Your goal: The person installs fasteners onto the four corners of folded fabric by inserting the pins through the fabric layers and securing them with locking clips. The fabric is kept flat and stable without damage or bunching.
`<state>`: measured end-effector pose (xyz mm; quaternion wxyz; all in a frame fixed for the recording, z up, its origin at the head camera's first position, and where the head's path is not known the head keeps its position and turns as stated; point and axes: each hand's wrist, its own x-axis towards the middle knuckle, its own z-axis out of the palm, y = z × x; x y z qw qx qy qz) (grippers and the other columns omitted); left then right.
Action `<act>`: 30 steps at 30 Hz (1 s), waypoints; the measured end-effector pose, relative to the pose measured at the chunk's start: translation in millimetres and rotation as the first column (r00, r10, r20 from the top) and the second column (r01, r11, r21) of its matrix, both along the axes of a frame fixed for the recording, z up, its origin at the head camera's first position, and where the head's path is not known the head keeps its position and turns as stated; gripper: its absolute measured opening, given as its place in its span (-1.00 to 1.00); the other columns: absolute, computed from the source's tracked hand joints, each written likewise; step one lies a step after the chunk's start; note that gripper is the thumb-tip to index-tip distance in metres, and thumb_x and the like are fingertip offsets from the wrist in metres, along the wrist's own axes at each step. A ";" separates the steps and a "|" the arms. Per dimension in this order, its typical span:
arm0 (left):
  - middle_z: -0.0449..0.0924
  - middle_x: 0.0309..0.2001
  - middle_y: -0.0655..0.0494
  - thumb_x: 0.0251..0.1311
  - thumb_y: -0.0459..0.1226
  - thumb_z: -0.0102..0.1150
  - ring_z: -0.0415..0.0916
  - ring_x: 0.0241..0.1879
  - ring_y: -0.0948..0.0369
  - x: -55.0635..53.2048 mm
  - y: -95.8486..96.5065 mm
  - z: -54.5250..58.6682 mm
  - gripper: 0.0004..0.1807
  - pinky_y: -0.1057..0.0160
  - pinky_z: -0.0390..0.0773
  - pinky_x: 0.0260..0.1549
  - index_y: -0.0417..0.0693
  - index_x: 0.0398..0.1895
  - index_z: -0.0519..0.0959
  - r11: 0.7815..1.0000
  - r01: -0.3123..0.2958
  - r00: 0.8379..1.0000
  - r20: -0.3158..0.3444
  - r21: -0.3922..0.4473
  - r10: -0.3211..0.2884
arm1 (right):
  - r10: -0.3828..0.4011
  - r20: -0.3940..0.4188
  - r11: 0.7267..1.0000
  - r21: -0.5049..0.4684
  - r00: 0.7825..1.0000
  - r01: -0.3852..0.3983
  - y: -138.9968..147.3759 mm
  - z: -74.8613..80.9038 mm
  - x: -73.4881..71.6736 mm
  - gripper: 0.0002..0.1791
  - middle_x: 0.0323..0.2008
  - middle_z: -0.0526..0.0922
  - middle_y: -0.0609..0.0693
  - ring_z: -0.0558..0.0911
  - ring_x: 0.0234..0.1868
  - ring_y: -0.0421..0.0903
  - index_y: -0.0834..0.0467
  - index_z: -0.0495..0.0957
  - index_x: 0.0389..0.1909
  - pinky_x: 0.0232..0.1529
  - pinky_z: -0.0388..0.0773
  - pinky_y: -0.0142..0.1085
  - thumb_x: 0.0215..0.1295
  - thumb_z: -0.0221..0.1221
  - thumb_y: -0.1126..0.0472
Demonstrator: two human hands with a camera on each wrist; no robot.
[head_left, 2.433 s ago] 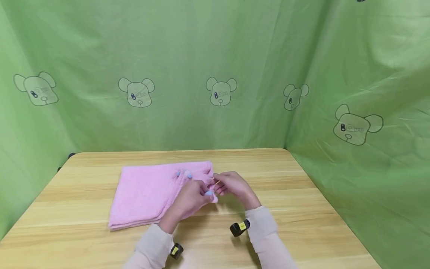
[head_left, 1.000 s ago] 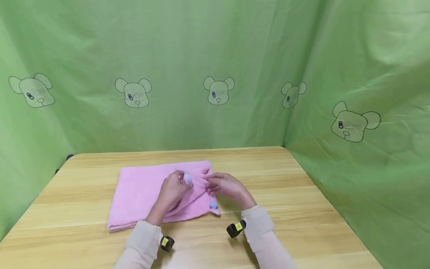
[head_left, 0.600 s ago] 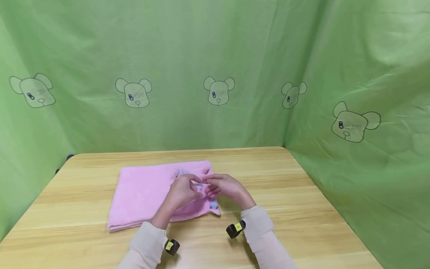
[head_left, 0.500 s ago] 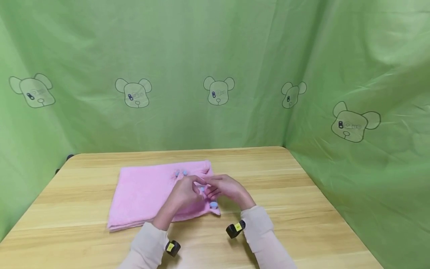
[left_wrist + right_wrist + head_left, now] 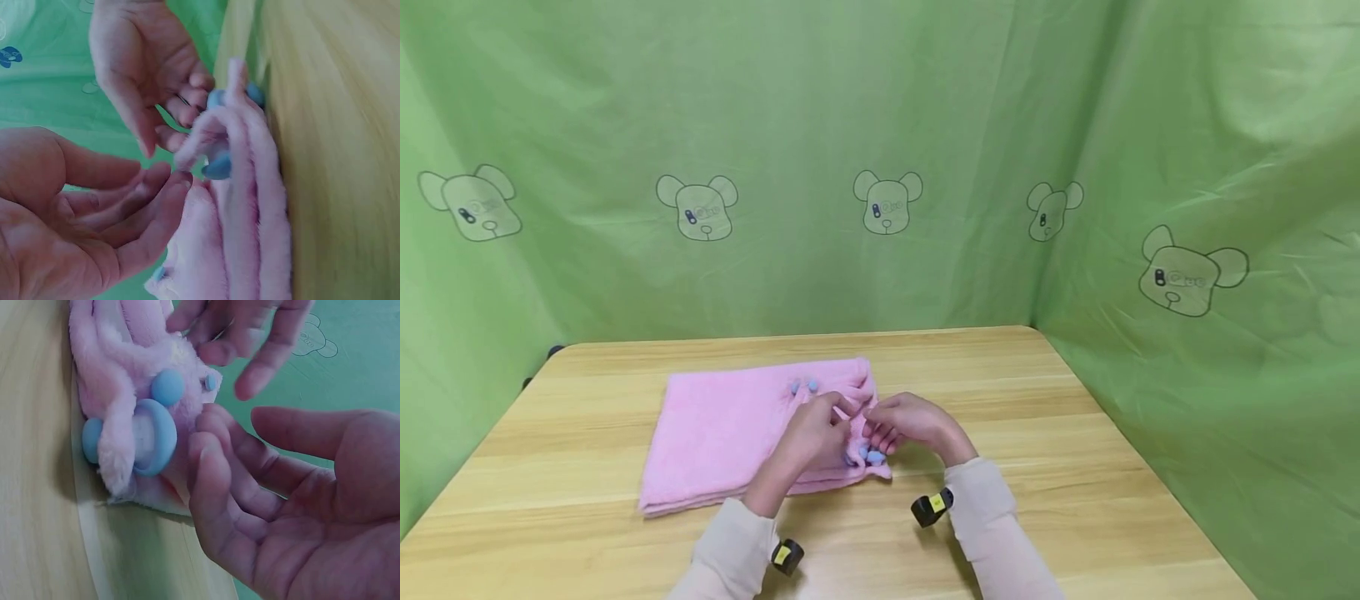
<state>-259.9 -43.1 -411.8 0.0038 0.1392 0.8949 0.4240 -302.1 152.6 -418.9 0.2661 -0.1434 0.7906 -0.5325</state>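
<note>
A folded pink fluffy blanket (image 5: pixel 722 425) lies on the table, its right end gathered and creased. Blue rounded fasteners (image 5: pixel 876 457) sit at its front right corner; one, a blue ring with a clear middle (image 5: pixel 169 434), shows beside a flap of cloth in the right wrist view. More small blue pieces (image 5: pixel 812 386) lie farther back on the blanket. My left hand (image 5: pixel 816 429) is over the gathered end, fingertips at a looped fold (image 5: pixel 199 139), thumb apart from them. My right hand (image 5: pixel 913 421) hovers beside the same corner, fingers loosely bent around nothing.
The wooden table (image 5: pixel 1045 517) extends around the blanket on all sides. Green curtains (image 5: pixel 805 275) with printed bear heads enclose its back and sides. Black wrist cameras (image 5: pixel 787 556) hang below the cuffs of both light sleeves.
My left hand moved right from the blue pieces farther back to the gathered end. A blue piece seen between the hands now sits lower, near the front right corner. My right hand stayed close by.
</note>
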 end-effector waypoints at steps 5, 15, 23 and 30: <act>0.73 -0.31 -0.06 0.05 -0.47 0.21 0.65 -0.27 0.07 2.1 -1.5 -5.9 -0.74 0.09 0.65 -0.20 -0.28 -0.14 0.66 0.991 0.037 0.999 0.000 -0.130 -0.038 | 0.003 0.017 1.000 0.012 1.000 -0.004 1.1 0.7 0.4 -0.60 -0.49 0.65 0.02 0.61 -0.49 -0.17 0.44 0.62 -0.09 -0.42 0.60 -0.39 0.54 0.00 0.15; 0.67 -0.43 0.09 0.28 -0.32 0.19 0.53 -0.41 0.25 3.2 1.2 -6.7 -0.89 0.24 0.54 -0.35 -0.15 -0.27 0.68 0.977 0.171 0.984 0.063 -0.126 -0.164 | 0.002 0.015 0.998 0.057 1.000 -0.003 2.5 -1.7 -0.9 -0.70 -0.47 0.65 0.02 0.61 -0.46 -0.16 0.40 0.65 -0.07 -0.38 0.62 -0.37 0.44 0.10 0.24; 0.70 -0.32 0.05 0.10 -0.43 0.25 0.57 -0.31 0.20 3.6 6.5 -6.8 -0.86 0.21 0.58 -0.25 -0.15 -0.25 0.63 0.988 0.139 0.989 0.051 -0.065 -0.136 | -0.030 -0.012 0.997 0.074 0.999 0.031 2.8 -0.6 -1.5 -0.79 -0.46 0.66 0.04 0.62 -0.46 -0.13 0.38 0.64 -0.22 -0.37 0.64 -0.34 0.35 0.18 0.27; 0.73 -0.29 0.01 -0.04 -0.46 0.38 0.66 -0.22 0.13 5.6 10.2 -7.2 -0.74 0.16 0.63 -0.16 -0.13 -0.25 0.60 0.993 0.109 0.991 0.075 -0.039 -0.106 | -0.008 -0.010 0.998 0.066 1.000 0.008 4.9 -0.6 -1.6 -0.82 -0.47 0.67 0.05 0.62 -0.47 -0.12 0.42 0.61 -0.21 -0.34 0.67 -0.32 0.19 0.21 0.39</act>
